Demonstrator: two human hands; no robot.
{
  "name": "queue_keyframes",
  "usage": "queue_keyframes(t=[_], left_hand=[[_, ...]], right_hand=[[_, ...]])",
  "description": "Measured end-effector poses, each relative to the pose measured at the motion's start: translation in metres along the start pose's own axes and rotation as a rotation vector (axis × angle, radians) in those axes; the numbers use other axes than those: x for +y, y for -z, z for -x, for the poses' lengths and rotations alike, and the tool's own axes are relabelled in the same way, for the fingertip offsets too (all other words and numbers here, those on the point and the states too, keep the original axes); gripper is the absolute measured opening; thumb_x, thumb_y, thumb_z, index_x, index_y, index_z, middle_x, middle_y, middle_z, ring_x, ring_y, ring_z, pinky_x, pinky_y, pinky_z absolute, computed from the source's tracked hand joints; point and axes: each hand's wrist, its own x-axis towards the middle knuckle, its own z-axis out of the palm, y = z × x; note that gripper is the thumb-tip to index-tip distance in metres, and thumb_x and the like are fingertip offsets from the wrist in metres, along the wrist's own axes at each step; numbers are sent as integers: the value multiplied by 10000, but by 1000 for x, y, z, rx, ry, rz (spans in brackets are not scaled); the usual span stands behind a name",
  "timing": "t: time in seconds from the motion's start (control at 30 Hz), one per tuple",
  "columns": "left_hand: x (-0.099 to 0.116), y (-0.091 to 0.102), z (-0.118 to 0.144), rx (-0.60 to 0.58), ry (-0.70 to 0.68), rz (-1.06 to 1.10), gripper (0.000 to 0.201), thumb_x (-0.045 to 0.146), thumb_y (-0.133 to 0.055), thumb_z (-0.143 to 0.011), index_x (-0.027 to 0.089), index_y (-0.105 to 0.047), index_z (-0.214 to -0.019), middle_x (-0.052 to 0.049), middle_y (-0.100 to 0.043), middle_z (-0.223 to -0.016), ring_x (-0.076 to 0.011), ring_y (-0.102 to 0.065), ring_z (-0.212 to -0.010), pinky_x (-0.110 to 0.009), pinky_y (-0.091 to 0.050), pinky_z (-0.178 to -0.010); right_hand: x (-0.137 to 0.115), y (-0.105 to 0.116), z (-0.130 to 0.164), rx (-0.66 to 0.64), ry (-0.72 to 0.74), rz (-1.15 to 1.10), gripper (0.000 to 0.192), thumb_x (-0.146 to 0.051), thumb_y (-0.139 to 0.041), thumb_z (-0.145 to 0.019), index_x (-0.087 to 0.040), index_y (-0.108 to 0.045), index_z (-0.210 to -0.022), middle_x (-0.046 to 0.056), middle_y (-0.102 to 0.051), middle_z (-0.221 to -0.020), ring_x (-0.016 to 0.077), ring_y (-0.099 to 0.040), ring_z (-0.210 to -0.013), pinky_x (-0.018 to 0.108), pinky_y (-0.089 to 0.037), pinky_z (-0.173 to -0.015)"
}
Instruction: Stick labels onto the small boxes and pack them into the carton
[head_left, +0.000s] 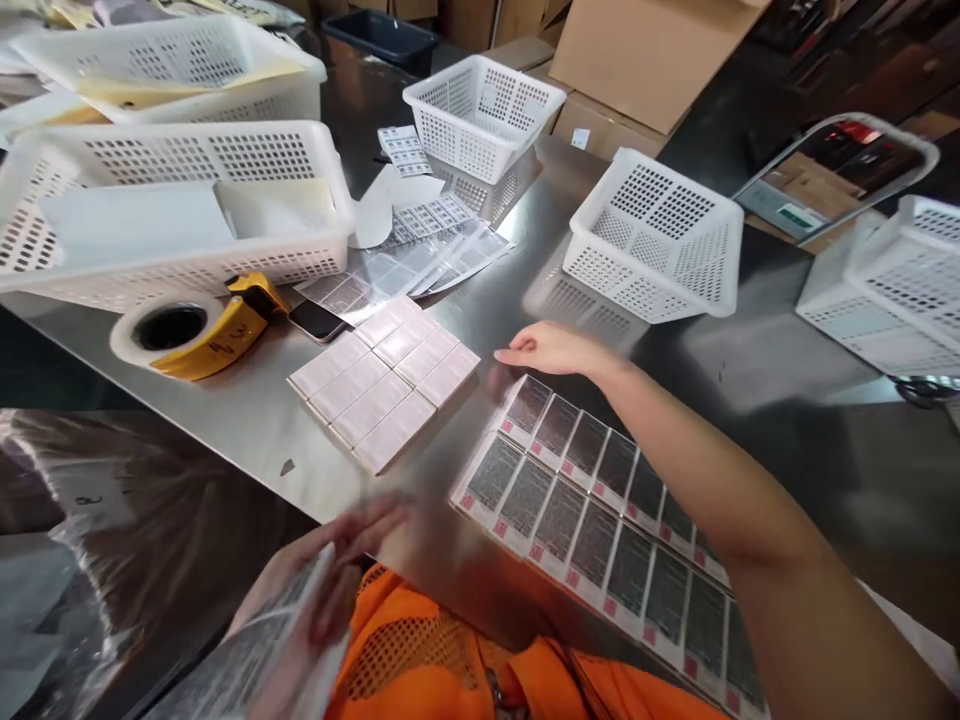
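The right hand [553,350] hangs near the worktop [487,305], fingers curled together, whether pinching anything I cannot tell; at its 5 o'clock lie rows of dark-fronted boxes [553,518]; at 7 o'clock the left hand [346,540] grips a translucent sheet [274,625]; at 9 o'clock sit pale boxes [375,393], then a yellow tape dispenser [217,345]; at 1 o'clock, a white basket [652,240].

A phone [318,321] lies just beside a yellow tape dispenser [219,342], with white perforated baskets [651,238] and cardboard boxes [652,62] farther back.

Illegible lettering on tape dispenser [223,342]
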Motion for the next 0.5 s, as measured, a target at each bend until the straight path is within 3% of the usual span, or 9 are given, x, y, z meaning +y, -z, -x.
queue_keyframes(t=[0.07,0.13,0.2,0.23,0.27,0.33,0.4,0.5], left_hand=[[-11,-11,-13,-14,126,4,447,335,-314,-1012,170,-708,-1147,-120,-660,-1293,-54,-528,-311,-191,-395,-311],[-19,-24,-25,-36,210,-40,414,317,-345,-1009,162,-679,-1199,-102,-774,-954,-70,-500,-301,-185,-381,-327],[-24,-34,-34,-59,230,-86,419,310,-368,-1010,131,-625,-1288,-39,-693,-561,-97,-480,-296,-179,-375,-348],[-25,-37,-35,-61,211,-86,430,314,-375,-1009,113,-608,-1310,-24,-647,-488,-102,-472,-296,-179,-371,-351],[-25,-37,-35,-56,186,-71,435,320,-381,-1007,108,-607,-1312,-33,-663,-514,-97,-468,-297,-178,-366,-349],[-22,-32,-29,-53,139,-31,415,329,-399,-994,144,-629,-1286,-97,-769,-837,-70,-469,-304,-188,-367,-340],[-15,-22,-19,-48,96,-37,392,334,-418,-980,193,-635,-1274,-128,-693,-1231,-49,-490,-328,-204,-394,-344],[-2,-10,-3,8,-49,-80,378,328,-435,-974,200,-635,-1268,-110,-551,-1431,-40,-522,-364,-226,-459,-382]], right_hand=[[23,0,19,-62,-8,-18,520,-688,-641,-726,-231,-752,-946,47,-742,-922,221,-664,-830,283,-444,-697],[38,-5,33,-114,10,-42,451,-616,-691,-714,-242,-750,-958,27,-745,-951,202,-667,-844,264,-450,-716],[43,-13,42,-109,28,-55,379,-559,-691,-734,-240,-747,-930,7,-739,-913,184,-655,-831,255,-434,-720],[41,-16,43,-89,29,-57,354,-541,-684,-745,-235,-744,-913,0,-732,-882,178,-646,-817,256,-421,-716],[38,-18,44,-65,24,-56,341,-534,-677,-755,-229,-742,-893,-3,-721,-841,174,-636,-794,260,-407,-709],[27,-20,40,-26,9,-50,354,-560,-651,-771,-223,-742,-831,-8,-680,-726,170,-611,-732,273,-380,-696],[12,-19,33,-4,-1,-42,421,-617,-617,-784,-214,-732,-734,-6,-621,-620,172,-585,-683,290,-360,-696],[-13,-19,18,12,0,-43,506,-673,-597,-778,-199,-702,-634,9,-586,-582,186,-571,-685,306,-351,-700]])
